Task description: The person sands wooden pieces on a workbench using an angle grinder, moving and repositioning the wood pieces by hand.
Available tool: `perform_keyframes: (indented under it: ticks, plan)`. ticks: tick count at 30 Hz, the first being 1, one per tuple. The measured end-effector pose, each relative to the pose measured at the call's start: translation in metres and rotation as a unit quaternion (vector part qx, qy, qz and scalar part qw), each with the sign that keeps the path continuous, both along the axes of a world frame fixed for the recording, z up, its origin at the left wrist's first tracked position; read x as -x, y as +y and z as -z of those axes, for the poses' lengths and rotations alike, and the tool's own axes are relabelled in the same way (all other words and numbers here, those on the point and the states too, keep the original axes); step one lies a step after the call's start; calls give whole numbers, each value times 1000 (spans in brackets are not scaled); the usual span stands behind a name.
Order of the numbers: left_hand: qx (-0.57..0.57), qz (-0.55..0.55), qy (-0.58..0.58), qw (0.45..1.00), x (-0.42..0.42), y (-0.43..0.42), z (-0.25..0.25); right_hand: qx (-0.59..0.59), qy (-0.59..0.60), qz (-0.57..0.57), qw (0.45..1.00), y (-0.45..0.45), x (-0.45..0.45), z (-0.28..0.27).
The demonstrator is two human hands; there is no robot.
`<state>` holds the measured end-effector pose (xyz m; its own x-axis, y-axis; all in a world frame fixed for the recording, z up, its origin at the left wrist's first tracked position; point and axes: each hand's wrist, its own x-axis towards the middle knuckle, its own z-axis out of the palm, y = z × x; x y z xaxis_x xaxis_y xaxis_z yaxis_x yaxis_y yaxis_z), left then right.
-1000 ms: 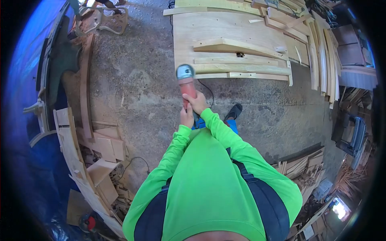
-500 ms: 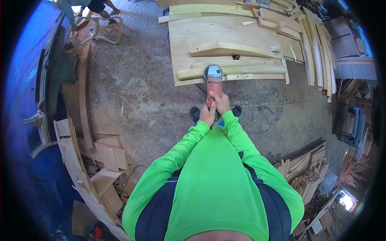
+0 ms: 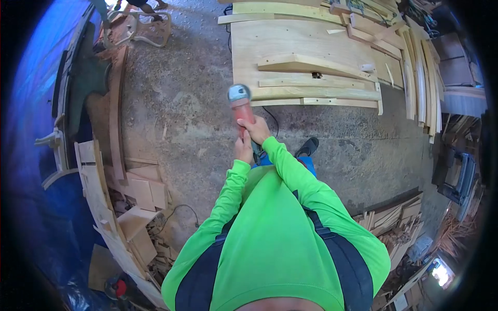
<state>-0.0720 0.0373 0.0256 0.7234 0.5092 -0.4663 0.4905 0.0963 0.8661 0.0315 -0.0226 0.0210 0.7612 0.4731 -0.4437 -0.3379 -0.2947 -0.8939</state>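
Observation:
Both of my hands grip a red angle grinder (image 3: 242, 112) with a silver head, held out in front of my body. My right hand (image 3: 255, 129) wraps round the red body. Behind it, nearer to me, my left hand (image 3: 243, 147) closes round the rear of the tool. The grinder's head is at the left end of a long pale wooden strip (image 3: 316, 93); I cannot tell whether they touch. Under that strip lies a broad plywood sheet (image 3: 249, 57), which also carries an angled wooden piece (image 3: 311, 65).
Long boards (image 3: 420, 78) are stacked at the right. A brown plank (image 3: 118, 114) lies on the concrete floor (image 3: 181, 103) at the left. Wood scraps (image 3: 148, 192) and a black cable (image 3: 179, 207) are at lower left. Another person (image 3: 142, 5) is by a pale chair frame (image 3: 150, 31).
The grinder and both hands have swung left, from over the strip to its left end. My view has shifted, and one foot now shows at the right.

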Motion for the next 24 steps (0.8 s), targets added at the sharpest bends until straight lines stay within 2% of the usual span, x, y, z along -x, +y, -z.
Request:
perform_keyframes:
  ticks: [2, 5, 7, 8, 9, 11, 12, 14, 16, 19, 22, 24]
  plan:
    - [-19, 28, 29, 999, -8, -11, -5, 1, -9, 41, 999, -18, -4, 1]
    - [-19, 122, -10, 992, -23, -42, 9, -17, -23, 133, 991, -61, -10, 5]
    - [-21, 198, -16, 980, -32, -51, 4, 22, -27, 151, 988, -101, -17, 3]
    - [-17, 239, -13, 971, -37, -53, -2, 18, -58, 186, 981, -117, -18, -7]
    - [-13, 280, -11, 960, -43, -54, -5, -56, 3, 231, 971, -126, -19, -36]
    - [-149, 202, -97, 963, -56, -38, 14, -96, 49, 322, 941, -168, -22, 4]
    - [-213, 160, -139, 954, -64, -25, 27, -127, 53, 354, 925, -187, -24, 3]
    - [-349, 104, -149, 919, -85, 13, 46, -188, 62, 415, 888, -221, -23, -3]
    - [-427, 116, -109, 890, -101, 48, 31, -199, 38, 479, 854, -250, -20, -20]
    - [-486, 241, -162, 825, -125, 84, 33, -200, -6, 542, 816, -295, -7, -30]
    - [-478, 314, -82, 816, -137, 87, 42, -193, -18, 592, 783, -336, 19, -36]
    - [-481, 324, -61, 812, -142, 90, 47, -188, -21, 624, 758, -346, 34, -44]
